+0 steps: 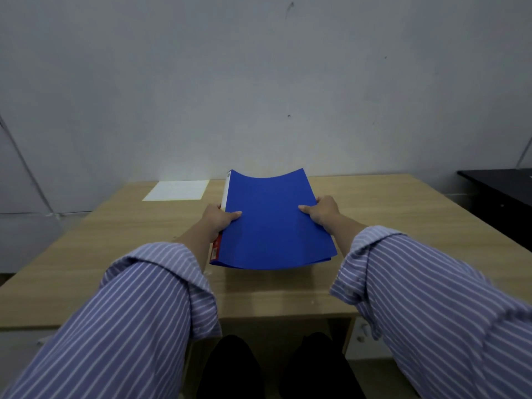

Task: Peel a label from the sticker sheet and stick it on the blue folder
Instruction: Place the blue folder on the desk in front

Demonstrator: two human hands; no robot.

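Observation:
A blue folder (273, 223) is held over the middle of the wooden desk (388, 214), its cover bowed so the far edge curves upward. My left hand (220, 218) grips its left spine side, thumb on the cover. My right hand (322, 210) grips the right edge, thumb on top as well. A red and white strip shows along the folder's spine. The white sticker sheet (177, 190) lies flat at the desk's far left, apart from both hands.
A grey wall stands right behind the desk. A black table (501, 197) sits at the right, close to the desk's edge. My dark trousers show below the desk's front edge.

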